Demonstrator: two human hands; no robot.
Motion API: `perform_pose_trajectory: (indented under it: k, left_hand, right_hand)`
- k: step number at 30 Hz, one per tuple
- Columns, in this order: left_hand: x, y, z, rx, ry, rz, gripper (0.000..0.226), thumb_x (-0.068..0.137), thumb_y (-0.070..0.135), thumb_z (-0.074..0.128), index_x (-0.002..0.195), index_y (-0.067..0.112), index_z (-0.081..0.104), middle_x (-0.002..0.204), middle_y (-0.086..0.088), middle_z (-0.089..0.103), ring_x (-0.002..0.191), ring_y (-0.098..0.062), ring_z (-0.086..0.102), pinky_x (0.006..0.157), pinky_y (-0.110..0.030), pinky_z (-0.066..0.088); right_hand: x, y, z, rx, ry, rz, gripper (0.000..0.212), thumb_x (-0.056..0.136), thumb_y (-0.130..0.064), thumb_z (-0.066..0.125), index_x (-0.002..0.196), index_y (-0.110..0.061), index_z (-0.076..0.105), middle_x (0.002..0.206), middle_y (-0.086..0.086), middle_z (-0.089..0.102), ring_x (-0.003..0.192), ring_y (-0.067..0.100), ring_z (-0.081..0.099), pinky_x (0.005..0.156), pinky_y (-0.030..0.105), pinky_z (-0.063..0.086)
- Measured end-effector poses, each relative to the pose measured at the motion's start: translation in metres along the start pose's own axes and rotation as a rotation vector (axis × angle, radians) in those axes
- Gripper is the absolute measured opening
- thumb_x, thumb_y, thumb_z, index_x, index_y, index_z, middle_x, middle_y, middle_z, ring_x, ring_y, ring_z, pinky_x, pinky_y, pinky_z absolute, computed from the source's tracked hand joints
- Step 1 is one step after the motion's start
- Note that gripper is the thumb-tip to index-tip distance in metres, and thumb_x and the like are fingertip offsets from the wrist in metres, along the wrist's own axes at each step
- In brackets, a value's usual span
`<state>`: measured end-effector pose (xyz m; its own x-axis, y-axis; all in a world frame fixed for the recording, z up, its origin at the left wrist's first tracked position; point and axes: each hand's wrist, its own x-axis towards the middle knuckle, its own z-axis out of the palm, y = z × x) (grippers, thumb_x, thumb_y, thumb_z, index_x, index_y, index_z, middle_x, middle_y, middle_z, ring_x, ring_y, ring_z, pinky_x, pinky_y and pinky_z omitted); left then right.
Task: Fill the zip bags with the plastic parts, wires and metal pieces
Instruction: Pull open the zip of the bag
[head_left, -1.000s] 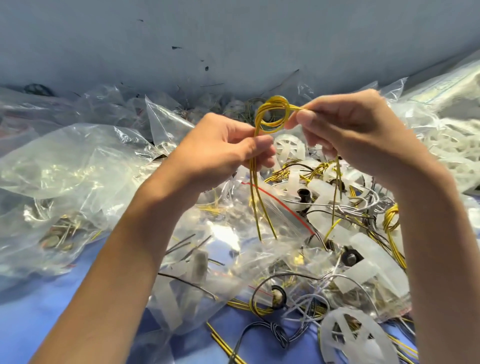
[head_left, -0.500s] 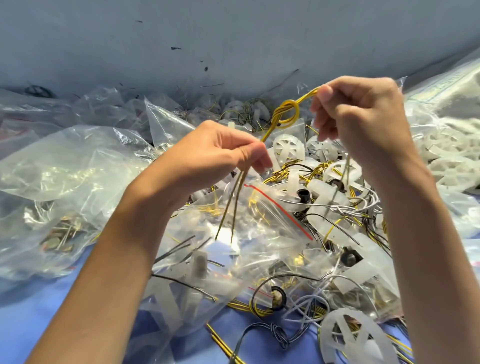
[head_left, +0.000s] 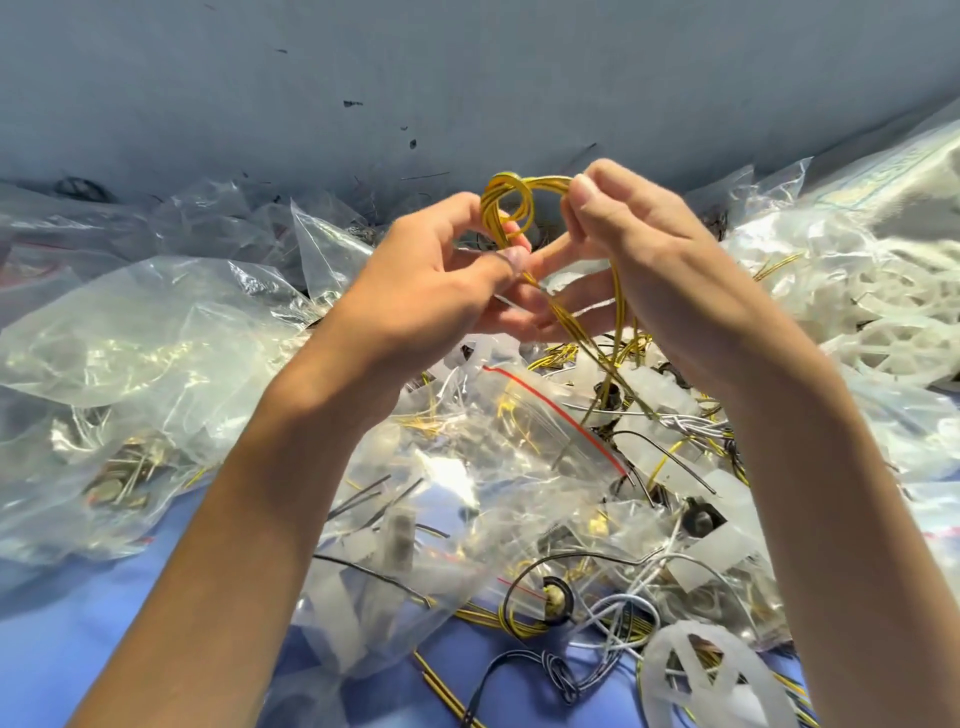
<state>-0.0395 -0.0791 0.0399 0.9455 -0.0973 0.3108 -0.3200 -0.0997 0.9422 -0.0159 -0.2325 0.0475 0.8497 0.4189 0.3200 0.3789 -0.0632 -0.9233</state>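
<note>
A bundle of yellow-and-black wires (head_left: 511, 208) is looped into a loose knot, held up above the pile. My left hand (head_left: 441, 291) pinches the strands just below the loop. My right hand (head_left: 639, 249) pinches the loop's right side, and the wire tails (head_left: 597, 358) hang down between my palms. Under my hands lies a clear zip bag (head_left: 519, 467) with a red seal line, holding wires and plastic parts. Loose white plastic wheels (head_left: 696, 670), wires and black round pieces (head_left: 701, 519) lie at the lower right.
Crumpled clear bags (head_left: 135, 332) cover the left, one with metal pieces (head_left: 117, 483) inside. Bags of white plastic wheels (head_left: 893, 312) are stacked at the right. A grey wall (head_left: 467, 78) stands behind. Blue table surface (head_left: 67, 644) shows at the lower left.
My hands have come closer together and the wire loop has widened again. My right hand moved left and down; the tails now hang between my palms instead of below my left hand.
</note>
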Motion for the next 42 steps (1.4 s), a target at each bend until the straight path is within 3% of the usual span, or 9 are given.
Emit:
perform_pose_trajectory:
  k: [5,10,15,19,23,26,29,39,42]
  left_hand:
    - [0.001,0.000,-0.003,-0.117,0.103,0.052,0.012,0.095,-0.002,0.048,0.089,0.007,0.053,0.061,-0.002,0.069,0.063,-0.015,0.071,0.058,-0.021,0.055]
    - [0.001,0.000,-0.009,0.009,0.079,0.056,0.017,0.093,-0.004,0.051,0.085,0.012,0.054,0.082,-0.010,0.064,0.072,-0.011,0.071,0.061,-0.019,0.054]
    - [-0.003,0.004,-0.012,0.113,0.016,0.049,0.007,0.089,0.018,0.063,0.094,0.023,0.064,0.093,-0.017,0.069,0.070,-0.008,0.067,0.066,-0.015,0.052]
    - [-0.001,0.001,-0.008,0.127,0.035,0.039,0.016,0.093,0.020,0.056,0.087,0.015,0.071,0.080,-0.001,0.072,0.073,-0.003,0.067,0.062,-0.013,0.052]
    - [0.001,-0.005,-0.013,0.307,0.050,0.029,0.020,0.093,0.024,0.059,0.083,0.017,0.075,0.082,-0.005,0.075,0.070,-0.007,0.069,0.075,-0.028,0.059]
    - [0.001,-0.009,-0.014,0.442,0.102,0.061,0.018,0.091,0.028,0.062,0.082,0.024,0.076,0.076,-0.001,0.075,0.067,-0.006,0.069,0.080,-0.037,0.057]
    - [0.001,-0.012,-0.010,0.484,0.149,0.074,0.017,0.090,0.030,0.063,0.077,0.029,0.075,0.072,0.003,0.074,0.066,-0.001,0.068,0.077,-0.031,0.057]
    - [0.001,-0.005,0.005,-0.069,0.028,-0.036,0.021,0.096,0.013,0.050,0.090,0.006,0.069,0.079,-0.005,0.071,0.070,-0.009,0.069,0.065,-0.012,0.052]
    - [0.001,-0.004,0.005,-0.124,-0.038,-0.090,0.023,0.098,0.018,0.045,0.090,0.009,0.065,0.081,-0.001,0.069,0.076,-0.009,0.069,0.066,-0.014,0.051]
  right_hand:
    - [0.003,0.004,0.003,-0.145,0.029,-0.074,0.027,0.104,-0.030,0.036,0.082,-0.022,0.050,0.069,0.011,0.048,0.043,0.015,0.052,0.042,0.023,0.042]
    - [0.003,0.005,-0.003,-0.205,0.052,-0.126,0.022,0.100,-0.026,0.047,0.100,-0.030,0.069,0.056,-0.001,0.053,0.046,0.003,0.038,0.044,0.012,0.029]
    - [0.003,0.009,-0.007,-0.296,0.061,-0.123,0.017,0.085,-0.031,0.060,0.083,-0.040,0.075,0.057,-0.004,0.061,0.056,0.015,0.035,0.052,0.029,0.027]
    - [0.002,0.010,-0.011,-0.336,0.062,-0.142,0.017,0.084,-0.026,0.063,0.081,-0.036,0.076,0.058,-0.003,0.064,0.056,0.017,0.032,0.052,0.033,0.026]
    - [0.001,0.011,-0.014,-0.644,0.026,-0.232,0.013,0.089,-0.025,0.065,0.096,-0.029,0.076,0.068,-0.005,0.070,0.055,0.008,0.045,0.053,0.028,0.036]
    - [0.003,0.014,-0.011,-0.915,-0.026,-0.287,0.017,0.089,-0.023,0.065,0.103,-0.020,0.075,0.080,-0.001,0.072,0.069,0.019,0.058,0.067,0.031,0.042]
    - [0.005,0.019,-0.007,-1.131,0.022,-0.282,0.022,0.090,-0.032,0.063,0.110,-0.030,0.072,0.096,-0.002,0.071,0.086,0.023,0.045,0.080,0.039,0.043]
    - [0.008,0.019,-0.010,-1.003,0.412,-0.556,0.018,0.091,-0.017,0.062,0.089,-0.008,0.077,0.084,0.012,0.066,0.070,0.029,0.061,0.060,0.042,0.048]
    - [0.007,0.018,-0.012,-0.858,0.374,-0.589,0.012,0.087,-0.012,0.065,0.089,-0.010,0.077,0.078,0.008,0.066,0.064,0.018,0.057,0.061,0.027,0.046]
